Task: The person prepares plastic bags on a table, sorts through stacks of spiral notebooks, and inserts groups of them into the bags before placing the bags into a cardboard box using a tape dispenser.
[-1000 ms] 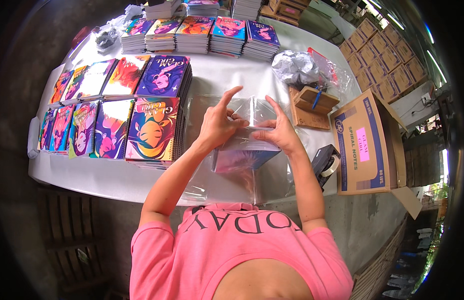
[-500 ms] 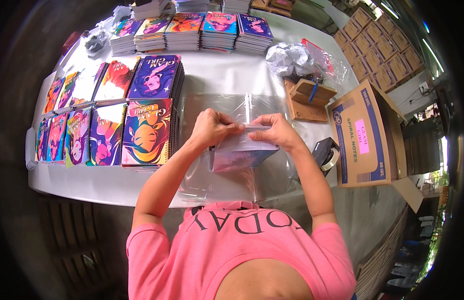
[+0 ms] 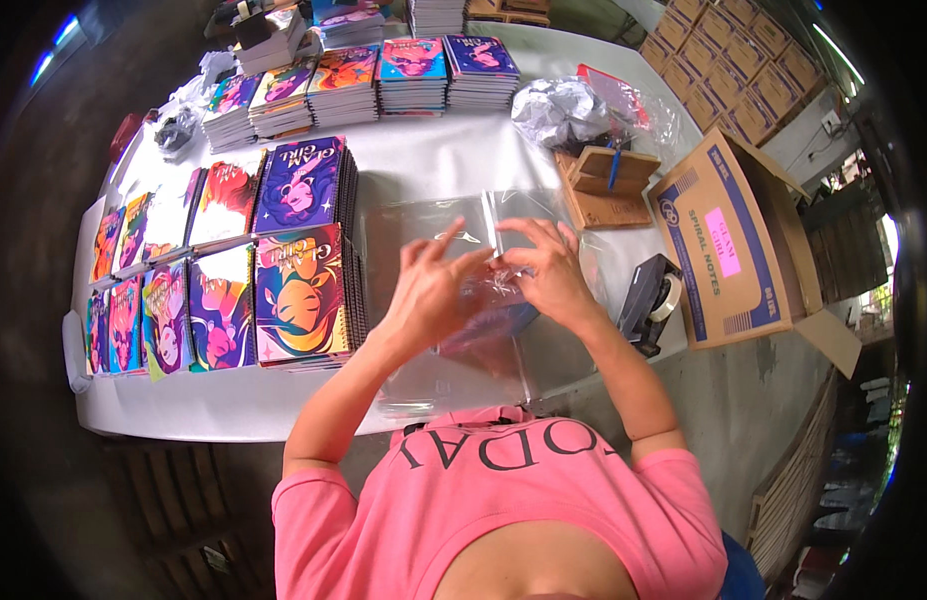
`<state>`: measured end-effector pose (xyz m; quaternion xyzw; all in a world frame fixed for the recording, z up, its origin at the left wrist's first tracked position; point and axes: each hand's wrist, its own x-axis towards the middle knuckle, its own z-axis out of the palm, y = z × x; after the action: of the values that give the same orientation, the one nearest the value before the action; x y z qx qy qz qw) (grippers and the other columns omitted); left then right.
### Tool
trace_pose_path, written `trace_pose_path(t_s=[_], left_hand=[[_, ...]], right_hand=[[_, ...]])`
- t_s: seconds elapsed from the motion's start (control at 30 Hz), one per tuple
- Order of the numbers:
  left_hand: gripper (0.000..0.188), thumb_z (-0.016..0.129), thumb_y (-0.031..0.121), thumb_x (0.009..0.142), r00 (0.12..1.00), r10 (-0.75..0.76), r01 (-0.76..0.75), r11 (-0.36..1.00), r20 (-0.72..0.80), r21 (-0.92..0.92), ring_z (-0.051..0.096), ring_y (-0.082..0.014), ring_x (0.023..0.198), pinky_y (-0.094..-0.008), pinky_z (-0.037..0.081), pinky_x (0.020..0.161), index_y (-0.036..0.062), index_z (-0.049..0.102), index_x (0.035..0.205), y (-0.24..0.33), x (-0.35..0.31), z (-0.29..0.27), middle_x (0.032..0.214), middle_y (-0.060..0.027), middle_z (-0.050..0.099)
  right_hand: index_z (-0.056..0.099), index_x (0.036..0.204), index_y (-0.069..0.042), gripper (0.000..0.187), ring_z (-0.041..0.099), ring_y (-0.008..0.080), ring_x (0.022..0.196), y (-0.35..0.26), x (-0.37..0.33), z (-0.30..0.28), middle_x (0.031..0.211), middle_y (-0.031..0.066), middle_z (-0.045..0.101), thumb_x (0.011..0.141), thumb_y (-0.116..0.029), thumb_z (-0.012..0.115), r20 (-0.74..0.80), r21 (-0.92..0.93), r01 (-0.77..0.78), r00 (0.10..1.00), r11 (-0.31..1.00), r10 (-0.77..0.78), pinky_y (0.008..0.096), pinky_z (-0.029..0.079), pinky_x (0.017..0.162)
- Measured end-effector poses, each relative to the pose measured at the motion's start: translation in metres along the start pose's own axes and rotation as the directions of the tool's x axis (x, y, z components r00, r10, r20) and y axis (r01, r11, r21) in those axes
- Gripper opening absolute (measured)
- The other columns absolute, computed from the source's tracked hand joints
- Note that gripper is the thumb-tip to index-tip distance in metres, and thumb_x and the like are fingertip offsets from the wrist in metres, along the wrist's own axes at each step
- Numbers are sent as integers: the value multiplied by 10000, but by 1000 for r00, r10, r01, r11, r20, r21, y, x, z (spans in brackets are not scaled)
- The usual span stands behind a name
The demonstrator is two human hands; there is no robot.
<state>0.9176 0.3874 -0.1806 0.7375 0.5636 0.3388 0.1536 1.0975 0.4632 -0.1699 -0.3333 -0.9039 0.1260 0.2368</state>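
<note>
A small stack of notebooks (image 3: 491,326) lies on the table in front of me, blurred under clear plastic film (image 3: 438,385). Above the stack's left side is my left hand (image 3: 423,290), its thumb and forefinger apart. Opposite it, my right hand (image 3: 551,275) arches over the film with its thumb and forefinger also spread. The tips of both hands almost meet at the gathered plastic over the stack; whether they touch it is hard to make out. A black tape dispenser (image 3: 645,305) stands to the right of my right hand.
Rows of spiral notebooks (image 3: 298,295) with colourful covers fill the table's left side. More notebook stacks (image 3: 413,75) line the back. On the right are a wooden stand (image 3: 608,190), crumpled plastic (image 3: 558,110) and an open cardboard box (image 3: 723,250). Stacked cartons (image 3: 728,70) rise behind.
Both hands have gone from pinching the plastic to spread fingers. The stack, bare-edged before, now shows less beneath the hands and film. The whole view has shifted slightly.
</note>
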Motion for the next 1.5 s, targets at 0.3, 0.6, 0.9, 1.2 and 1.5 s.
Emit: trace_pose_path(t_s=[0.3, 0.6, 0.9, 1.2, 1.5], left_hand=[[417, 637, 15, 703, 882, 442, -382, 875, -164, 298, 574, -223, 1114, -369, 445, 921, 102, 643, 1111, -8, -39, 35, 1179, -49, 617], [316, 620, 5, 705, 828, 504, -430, 852, -247, 298, 616, -202, 1039, -319, 441, 865, 110, 709, 989, -12, -33, 38, 1067, -31, 671], [372, 607, 53, 691, 812, 542, -461, 824, -219, 329, 591, -207, 1082, -332, 434, 871, 113, 681, 1050, -21, -32, 41, 1132, -33, 643], [371, 613, -18, 694, 818, 514, -443, 849, -259, 288, 603, -189, 1057, -320, 447, 850, 131, 693, 1025, -18, -33, 36, 1109, -22, 655], [407, 610, 75, 687, 836, 511, -446, 845, -200, 296, 574, -205, 1108, -336, 428, 889, 110, 662, 1089, -23, -37, 37, 1179, -29, 620]], right_hand=[[630, 1148, -141, 366, 506, 215, 1187, -37, -74, -13, 1276, 64, 543, 814, -60, 504, 174, -255, 68, 984, 965, -23, 514, 256, 1066], [536, 1216, -79, 481, 472, 289, 1154, 116, -240, -30, 1297, 139, 484, 891, -433, 543, -472, 228, -874, 286, 429, 834, 424, 401, 919], [618, 1129, -179, 581, 388, 310, 1221, 155, -232, -28, 1353, 88, 436, 758, -625, 592, 294, 728, -669, 108, -149, 950, 623, 174, 991], [629, 963, -177, 363, 450, 398, 1177, 147, -229, -13, 1196, 74, 572, 783, -492, 643, 231, 953, -250, 230, -172, 946, 762, 68, 924], [370, 1369, -98, 609, 531, 114, 882, 143, -271, 26, 1058, 0, 550, 787, -127, 547, -16, 996, 90, 381, -19, 924, 436, 319, 989]])
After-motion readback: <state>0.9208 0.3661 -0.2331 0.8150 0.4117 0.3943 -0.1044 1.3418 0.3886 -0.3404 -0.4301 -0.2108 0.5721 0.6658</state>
